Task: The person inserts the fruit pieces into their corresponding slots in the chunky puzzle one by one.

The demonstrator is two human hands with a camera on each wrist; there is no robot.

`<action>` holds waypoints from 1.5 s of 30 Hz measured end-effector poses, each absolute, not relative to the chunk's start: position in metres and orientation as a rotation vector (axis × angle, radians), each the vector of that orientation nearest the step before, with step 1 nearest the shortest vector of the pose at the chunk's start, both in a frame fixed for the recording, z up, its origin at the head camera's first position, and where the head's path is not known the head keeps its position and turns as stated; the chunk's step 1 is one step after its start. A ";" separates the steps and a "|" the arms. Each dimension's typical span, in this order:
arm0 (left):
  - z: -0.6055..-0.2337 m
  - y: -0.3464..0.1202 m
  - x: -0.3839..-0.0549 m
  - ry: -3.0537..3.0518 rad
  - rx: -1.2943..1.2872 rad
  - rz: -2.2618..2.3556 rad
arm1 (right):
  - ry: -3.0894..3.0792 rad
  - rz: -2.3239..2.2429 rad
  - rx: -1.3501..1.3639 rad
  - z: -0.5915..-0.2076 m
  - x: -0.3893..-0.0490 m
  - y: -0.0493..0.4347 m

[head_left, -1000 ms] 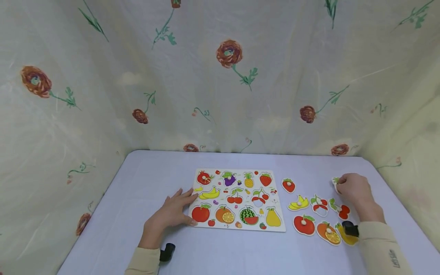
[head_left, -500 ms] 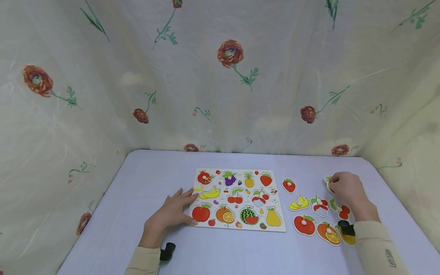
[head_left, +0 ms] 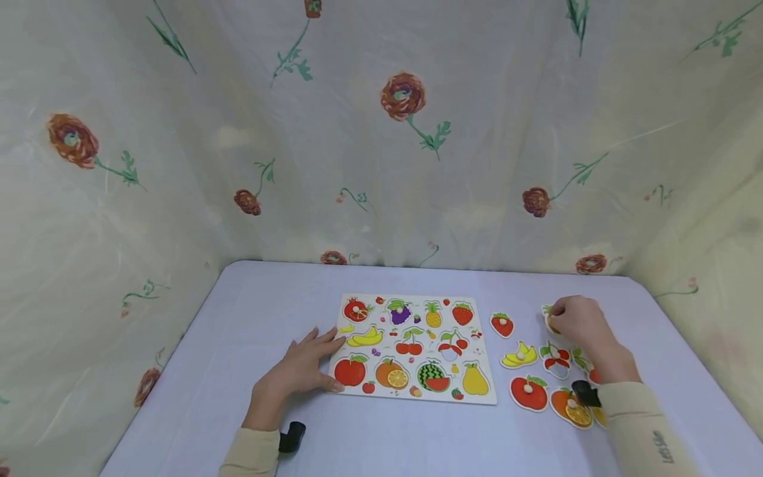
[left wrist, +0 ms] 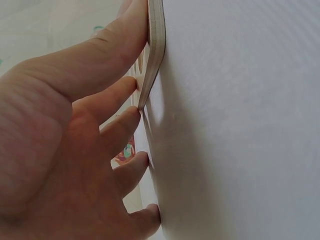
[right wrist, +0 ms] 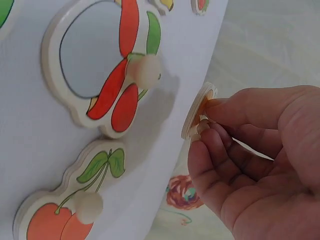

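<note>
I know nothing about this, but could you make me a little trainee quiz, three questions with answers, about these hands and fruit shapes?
1. True or false: the bare left hand touches the white rectangular wooden board printed with fruit.
2. Whose fingers pinch the small flat wooden fruit piece? A: left hand; B: both hands; C: bare right hand.
3. Which loose piece lies between the red strawberry-shaped wooden piece and the red apple-shaped wooden piece?

Key: 1. True. 2. C. 3. The yellow banana-shaped wooden piece.
</note>
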State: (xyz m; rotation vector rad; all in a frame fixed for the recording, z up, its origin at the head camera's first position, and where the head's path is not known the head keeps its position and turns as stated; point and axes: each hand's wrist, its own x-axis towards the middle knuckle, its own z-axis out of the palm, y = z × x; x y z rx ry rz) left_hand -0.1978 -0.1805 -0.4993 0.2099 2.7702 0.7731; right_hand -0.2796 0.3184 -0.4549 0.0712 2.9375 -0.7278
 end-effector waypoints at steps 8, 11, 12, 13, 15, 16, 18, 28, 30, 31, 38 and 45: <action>-0.499 -0.181 -0.198 2.775 0.199 0.768 | 2.893 -0.734 0.005 -0.449 -0.279 0.293; -0.499 -0.181 -0.198 2.774 0.198 0.766 | 2.880 -0.739 0.005 -0.448 -0.279 0.286; -0.498 -0.181 -0.198 2.773 0.200 0.766 | 2.876 -0.737 0.004 -0.449 -0.279 0.284; -0.498 -0.181 -0.198 2.771 0.201 0.765 | 2.876 -0.733 -0.001 -0.450 -0.280 0.282; -0.498 -0.181 -0.198 2.771 0.210 0.762 | 2.872 -0.724 -0.011 -0.451 -0.280 0.279; -0.497 -0.180 -0.198 2.770 0.209 0.761 | 2.873 -0.716 -0.025 -0.451 -0.281 0.277; -0.497 -0.180 -0.198 2.770 0.206 0.757 | 2.878 -0.697 -0.051 -0.453 -0.281 0.273; -0.499 -0.181 -0.196 2.783 0.197 0.759 | 2.885 -0.648 -0.139 -0.456 -0.281 0.248; -0.500 -0.181 -0.197 2.785 0.201 0.761 | 2.879 -0.654 -0.149 -0.457 -0.281 0.244; -0.500 -0.181 -0.197 2.783 0.202 0.760 | 2.876 -0.656 -0.152 -0.457 -0.282 0.243; -0.500 -0.181 -0.198 2.782 0.211 0.754 | 2.892 -0.626 -0.204 -0.459 -0.284 0.230; -0.501 -0.182 -0.198 2.785 0.216 0.740 | 2.918 -0.616 -0.291 -0.458 -0.288 0.216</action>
